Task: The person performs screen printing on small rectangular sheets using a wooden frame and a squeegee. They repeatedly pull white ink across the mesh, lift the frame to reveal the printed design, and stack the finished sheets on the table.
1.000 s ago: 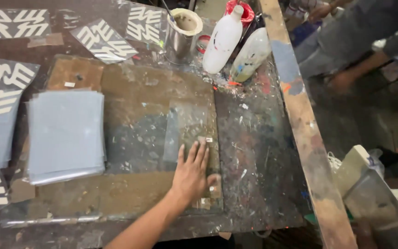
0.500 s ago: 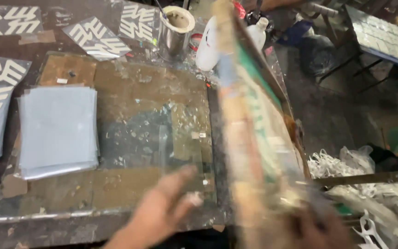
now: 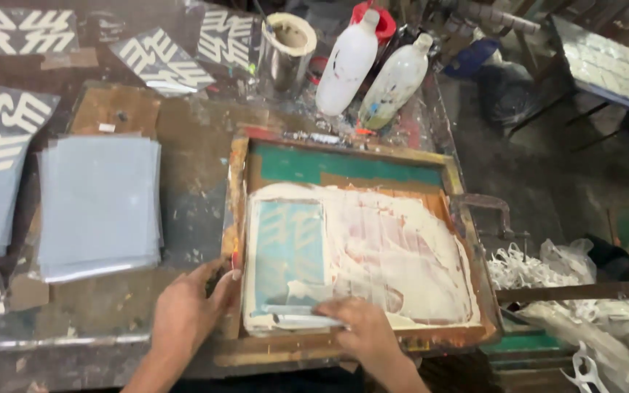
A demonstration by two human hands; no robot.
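Note:
A wooden printing screen frame (image 3: 351, 149) lies flat on the worktable, its mesh smeared with white ink (image 3: 402, 255) and showing a teal stencil panel (image 3: 289, 251) at the left. My left hand (image 3: 187, 313) presses on the frame's left front corner, fingers spread. My right hand (image 3: 362, 327) is closed on a squeegee (image 3: 296, 319) lying along the front edge of the mesh, inside the frame.
A stack of pale blue sheets (image 3: 100, 207) lies left of the frame. Printed sheets with white patterns (image 3: 158, 62) lie along the back and left. A metal can (image 3: 287, 47) and two plastic bottles (image 3: 349, 62) stand behind the frame. Scrap and a stand (image 3: 598, 69) fill the floor at right.
The screen frame has swung down flat onto the table where my left hand lay on a sheet. My left hand now holds the frame's corner and my right hand grips the squeegee.

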